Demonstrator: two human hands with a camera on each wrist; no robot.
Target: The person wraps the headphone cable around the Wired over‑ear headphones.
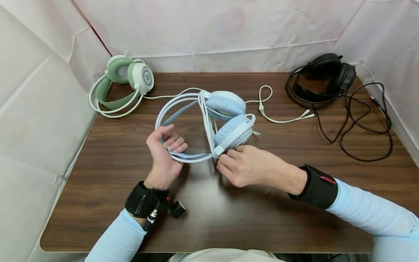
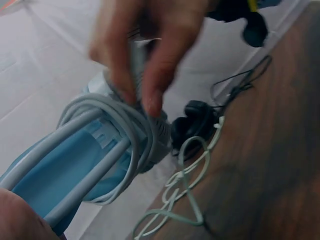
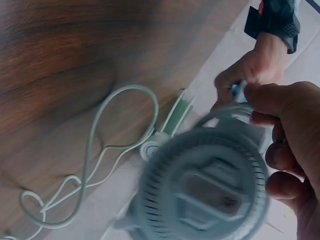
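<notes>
Light-blue headphones (image 1: 229, 133) are held up over the table, ear cups toward the right. My left hand (image 1: 165, 153) grips their headband (image 1: 193, 159) at its curved end. A white cable (image 1: 206, 122) is wound in several turns across the headband beside the ear cups. At the lower ear cup, my right hand (image 1: 250, 165) has its fingers curled, and its thumb and forefinger pinch the wound cable (image 2: 117, 120). In the right wrist view the slotted outer face of an ear cup (image 3: 205, 185) lies close below those fingers (image 3: 282, 155).
Green-and-white headphones (image 1: 145, 78) lie at the back left, their pale cable (image 1: 266, 116) running behind the blue pair and ending in two plugs. Black headphones (image 1: 342, 78) sit at the back right, with a loosely looped black cable (image 1: 387, 120). White sheeting (image 1: 229, 36) encloses the wooden table (image 1: 108, 196).
</notes>
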